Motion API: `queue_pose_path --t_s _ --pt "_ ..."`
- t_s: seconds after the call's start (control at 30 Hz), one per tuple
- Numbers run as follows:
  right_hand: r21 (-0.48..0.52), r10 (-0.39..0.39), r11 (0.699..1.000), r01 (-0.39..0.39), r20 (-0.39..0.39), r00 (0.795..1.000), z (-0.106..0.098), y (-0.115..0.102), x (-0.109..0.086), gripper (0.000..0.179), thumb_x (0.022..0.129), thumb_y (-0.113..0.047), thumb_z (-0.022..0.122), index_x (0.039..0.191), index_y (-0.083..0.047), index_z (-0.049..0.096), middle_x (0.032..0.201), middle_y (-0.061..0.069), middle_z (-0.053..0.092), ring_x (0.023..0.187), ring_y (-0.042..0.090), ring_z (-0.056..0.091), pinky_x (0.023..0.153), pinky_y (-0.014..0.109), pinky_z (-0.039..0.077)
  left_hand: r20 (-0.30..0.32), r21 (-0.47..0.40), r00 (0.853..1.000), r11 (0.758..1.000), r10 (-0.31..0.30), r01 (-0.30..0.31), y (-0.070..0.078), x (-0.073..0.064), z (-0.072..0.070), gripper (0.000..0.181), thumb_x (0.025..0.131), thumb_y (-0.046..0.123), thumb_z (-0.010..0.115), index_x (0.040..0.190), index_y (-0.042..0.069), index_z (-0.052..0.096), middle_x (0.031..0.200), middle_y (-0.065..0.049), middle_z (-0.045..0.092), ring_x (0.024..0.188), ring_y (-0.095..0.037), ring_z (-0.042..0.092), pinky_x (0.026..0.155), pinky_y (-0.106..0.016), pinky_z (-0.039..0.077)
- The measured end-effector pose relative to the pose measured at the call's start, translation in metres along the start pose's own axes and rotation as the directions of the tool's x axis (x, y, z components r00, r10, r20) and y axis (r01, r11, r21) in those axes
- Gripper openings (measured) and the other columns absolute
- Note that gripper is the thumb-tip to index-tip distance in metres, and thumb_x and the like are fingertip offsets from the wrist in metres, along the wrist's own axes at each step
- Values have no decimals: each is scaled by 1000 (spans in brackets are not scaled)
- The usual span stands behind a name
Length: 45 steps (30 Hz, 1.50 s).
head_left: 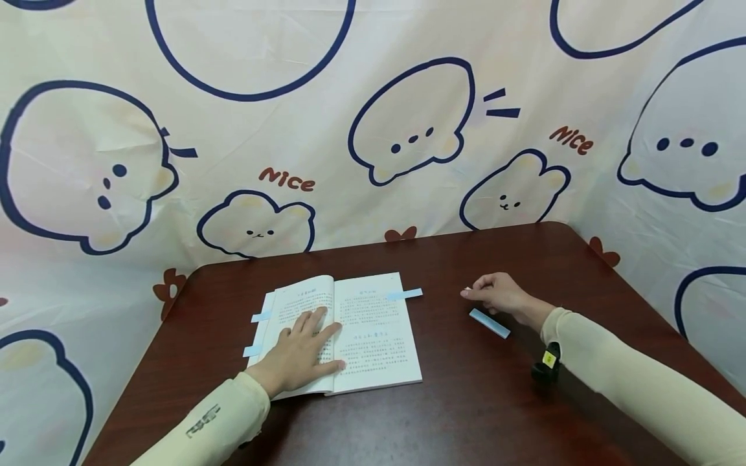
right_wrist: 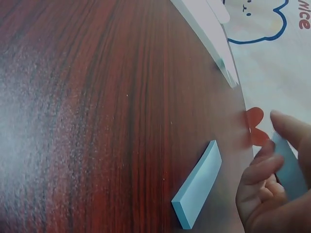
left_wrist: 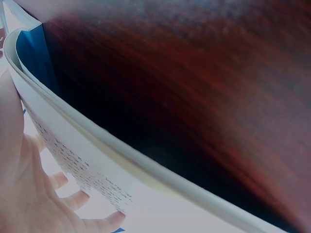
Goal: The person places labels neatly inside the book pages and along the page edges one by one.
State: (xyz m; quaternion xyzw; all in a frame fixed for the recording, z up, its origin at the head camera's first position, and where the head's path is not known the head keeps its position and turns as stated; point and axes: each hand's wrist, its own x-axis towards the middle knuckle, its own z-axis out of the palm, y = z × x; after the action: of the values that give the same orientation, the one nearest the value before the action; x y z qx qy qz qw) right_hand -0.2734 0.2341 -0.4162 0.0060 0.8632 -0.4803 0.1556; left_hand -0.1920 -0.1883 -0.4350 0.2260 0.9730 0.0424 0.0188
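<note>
An open book [head_left: 379, 343] with printed text lies on the table. My left hand [head_left: 300, 353] rests on its left page with the fingers spread and the thumb reaching across the centre fold. Seen from the left wrist, the hand [left_wrist: 39, 189] lies against the curved page, near the book's lower edge. Light blue sticky tabs stick out from the book: one tab [head_left: 405, 294] at the right edge, two at the left. Right of the book, my right hand [head_left: 501, 294] pinches a light blue sticky tab [right_wrist: 290, 167] between thumb and fingers. Just below that hand lies a pad of blue sticky tabs [head_left: 489, 323].
The dark brown wooden table [head_left: 466, 414] has rounded back corners. A pale cloth [head_left: 326, 142] printed with cartoon shapes hangs behind it and along both sides. A black strap with a yellow label [head_left: 549, 360] sits at my right sleeve.
</note>
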Motion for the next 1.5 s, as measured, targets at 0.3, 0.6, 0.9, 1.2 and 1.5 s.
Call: queue_pose_path --t_s 0.3,0.6,0.9,1.2,1.5 --pt "-73 -119 991 116 -46 992 6 0 -5 24 96 -10 62 115 3 69 102 13 69 81 15 61 66 28 53 11 -7 1000 1000 -9 9 1 -1 -1 74 92 66 57 150 20 48 163 -20 28 146 -48 33 99 -71 42" --pt "-129 -253 961 245 -46 966 11 0 -9 31 98 -4 62 128 4 63 114 20 70 94 20 61 72 27 49 25 -10 1000 1000 -7 8 0 -2 -3 75 93 66 56 151 20 47 164 -20 27 147 -48 32 100 -71 41" --pt "-193 -348 923 334 -42 937 13 -3 -12 19 100 -1 58 113 2 71 107 20 71 83 21 64 67 28 50 21 -3 1000 1000 -3 3 1 0 -3 74 94 66 55 151 21 46 164 -20 26 147 -48 32 99 -71 42" --pt "-89 -353 929 359 77 932 19 -9 -14 18 101 0 55 113 9 65 102 27 70 72 21 70 65 28 56 22 2 1000 1000 5 -5 1 0 -2 73 94 66 55 151 21 47 164 -20 27 146 -47 33 98 -71 42" --pt "-183 -421 877 444 151 894 36 -19 -14 10 101 0 55 103 1 65 80 11 69 65 16 53 57 23 42 26 10 1000 1000 -1 1 3 0 -3 74 93 65 55 151 20 47 164 -20 27 146 -48 32 98 -70 43"
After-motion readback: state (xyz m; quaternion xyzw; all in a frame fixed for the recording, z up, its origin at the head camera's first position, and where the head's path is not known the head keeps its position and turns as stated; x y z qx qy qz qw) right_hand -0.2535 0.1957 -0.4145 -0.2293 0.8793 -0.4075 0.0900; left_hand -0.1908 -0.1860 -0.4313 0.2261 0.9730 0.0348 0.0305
